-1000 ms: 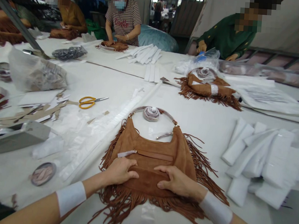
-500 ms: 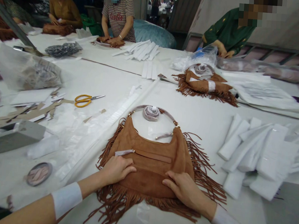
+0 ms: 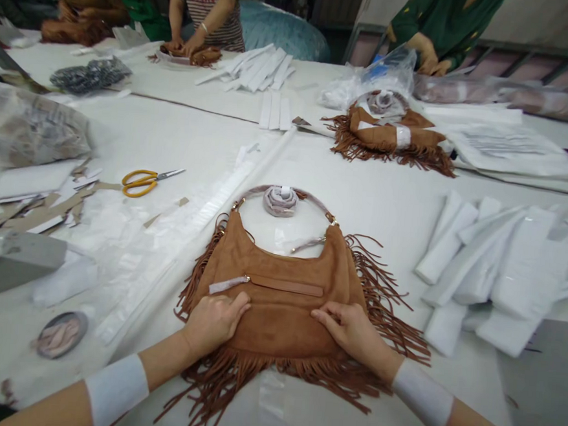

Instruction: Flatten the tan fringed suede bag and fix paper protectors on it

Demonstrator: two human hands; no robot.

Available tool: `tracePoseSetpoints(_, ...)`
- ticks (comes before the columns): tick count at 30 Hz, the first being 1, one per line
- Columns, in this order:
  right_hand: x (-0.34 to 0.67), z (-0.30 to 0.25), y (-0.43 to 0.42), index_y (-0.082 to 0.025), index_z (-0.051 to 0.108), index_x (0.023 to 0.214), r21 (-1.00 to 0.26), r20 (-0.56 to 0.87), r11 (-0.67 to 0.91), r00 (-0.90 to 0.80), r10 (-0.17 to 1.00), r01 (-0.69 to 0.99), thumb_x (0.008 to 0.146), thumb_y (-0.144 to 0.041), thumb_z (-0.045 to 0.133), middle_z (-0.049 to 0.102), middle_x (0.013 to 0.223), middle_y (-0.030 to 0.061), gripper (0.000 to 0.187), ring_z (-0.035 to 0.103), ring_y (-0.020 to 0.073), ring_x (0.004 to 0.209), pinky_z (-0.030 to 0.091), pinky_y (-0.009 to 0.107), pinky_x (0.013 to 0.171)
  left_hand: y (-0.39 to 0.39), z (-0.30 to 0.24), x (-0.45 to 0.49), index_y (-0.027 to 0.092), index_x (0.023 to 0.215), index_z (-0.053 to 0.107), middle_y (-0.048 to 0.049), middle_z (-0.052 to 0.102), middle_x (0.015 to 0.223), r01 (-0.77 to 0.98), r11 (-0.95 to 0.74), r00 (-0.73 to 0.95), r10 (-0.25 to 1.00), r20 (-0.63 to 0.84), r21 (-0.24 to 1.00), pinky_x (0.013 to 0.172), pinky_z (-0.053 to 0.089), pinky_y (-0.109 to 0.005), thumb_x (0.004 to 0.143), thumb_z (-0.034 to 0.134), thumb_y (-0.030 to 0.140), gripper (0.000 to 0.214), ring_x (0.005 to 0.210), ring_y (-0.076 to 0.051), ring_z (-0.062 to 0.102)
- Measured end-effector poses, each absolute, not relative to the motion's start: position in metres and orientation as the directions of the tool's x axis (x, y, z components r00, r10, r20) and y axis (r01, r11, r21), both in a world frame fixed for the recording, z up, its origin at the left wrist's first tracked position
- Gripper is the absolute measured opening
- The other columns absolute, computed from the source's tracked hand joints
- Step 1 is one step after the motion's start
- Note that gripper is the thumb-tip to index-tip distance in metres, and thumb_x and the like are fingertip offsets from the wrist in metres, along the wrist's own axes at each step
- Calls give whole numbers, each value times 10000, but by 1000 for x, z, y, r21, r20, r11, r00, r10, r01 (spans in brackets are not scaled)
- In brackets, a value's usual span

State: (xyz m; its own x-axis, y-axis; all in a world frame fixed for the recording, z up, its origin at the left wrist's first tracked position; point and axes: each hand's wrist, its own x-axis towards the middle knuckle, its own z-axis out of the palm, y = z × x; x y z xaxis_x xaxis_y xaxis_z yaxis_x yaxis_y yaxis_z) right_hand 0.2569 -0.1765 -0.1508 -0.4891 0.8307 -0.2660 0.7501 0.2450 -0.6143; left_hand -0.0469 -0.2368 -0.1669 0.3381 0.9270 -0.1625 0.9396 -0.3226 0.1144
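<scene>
A brown suede handbag [image 3: 276, 329] with long fringe lies flat in front of me, its wrapped handle arching away from me. A rolled, wrapped strap [image 3: 280, 201] sits inside the handle's loop. Across the bag's face runs a zip pocket whose pull is covered in white wrap [image 3: 229, 284]. My left hand [image 3: 215, 322] pinches the suede below the pocket's left end, fingers curled. On the other side my right hand [image 3: 351, 328] is closed on the suede below the pocket's right end, thumb and forefinger together. White bands circle both wrists.
Yellow-handled scissors [image 3: 143, 182] lie left of the bag, near paper scraps [image 3: 46, 203] and a grey tape dispenser [image 3: 18, 262]. White foam strips [image 3: 498, 273] are piled at right. Another fringed bag [image 3: 391, 133] lies farther back. Co-workers stand across the table [image 3: 182, 138].
Both hands have gone from lying on the bag with looser fingers to pinching the suede below the pocket. The view has tilted down, and the bag sits slightly higher in it.
</scene>
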Motion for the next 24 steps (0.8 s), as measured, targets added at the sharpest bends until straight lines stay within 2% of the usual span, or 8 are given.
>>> tracePoseSetpoints(8,257,-158,-194,-190,563,799,-412,-159,391,-487,859,823,994,-399,269,665,686,61,410,653,202,646,403,293,590,-238,-162,-48,200,1000,553,-52,644,775,927,-324,361,909,-209,190,611,480,-276,998,229,361,362,723,-194,631)
tracePoseSetpoints(11,255,-156,-200,-187,543,786,-259,-111,486,-526,843,835,994,-333,300,634,677,53,351,618,189,625,398,294,581,-237,-154,-48,219,1214,501,-109,626,1058,917,-363,390,903,-181,167,696,508,-316,977,320,278,304,903,-227,618)
tracePoseSetpoints(13,252,-154,-200,-184,541,772,-150,-59,565,-578,814,811,979,-281,336,612,724,64,307,600,206,684,424,310,622,-234,-147,-48,302,1360,388,-130,485,1352,870,-472,489,863,-131,139,850,488,-403,945,388,205,426,1106,-271,549)
tracePoseSetpoints(15,249,-153,-198,-177,550,787,-77,-8,622,-624,781,779,960,-231,359,590,781,78,264,581,226,749,453,334,668,-231,-142,-45,362,1416,300,-77,321,1511,756,-636,652,752,-95,154,1020,376,-482,941,396,180,518,1288,-289,411)
tracePoseSetpoints(17,247,-155,-198,-162,570,877,-68,37,664,-663,748,745,944,-170,356,580,833,85,225,566,227,778,476,342,684,-230,-142,-41,318,1428,294,-43,317,1525,640,-744,766,639,-78,189,1108,269,-475,962,335,167,491,1363,-248,325)
tracePoseSetpoints(19,247,-158,-199,-149,562,1016,-107,64,703,-701,711,703,929,-114,338,586,911,95,243,562,221,812,500,346,706,-232,-147,-34,218,1411,339,-69,395,1482,604,-770,794,605,-66,206,1135,230,-438,963,293,133,458,1362,-215,339)
tracePoseSetpoints(21,249,-163,-202,-142,533,1117,-161,82,726,-724,685,668,913,-79,325,590,997,111,298,562,225,868,520,368,756,-236,-155,-28,148,1379,386,-117,438,1445,640,-738,761,648,-40,216,1129,243,-432,944,338,138,438,1333,-232,385)
tracePoseSetpoints(24,250,-166,-202,-147,516,1162,-274,96,705,-711,696,654,912,-85,319,596,1047,121,325,566,234,944,522,414,847,-242,-162,-22,127,1349,426,-155,452,1421,684,-679,702,712,14,268,1102,292,-440,918,411,186,435,1298,-257,421)
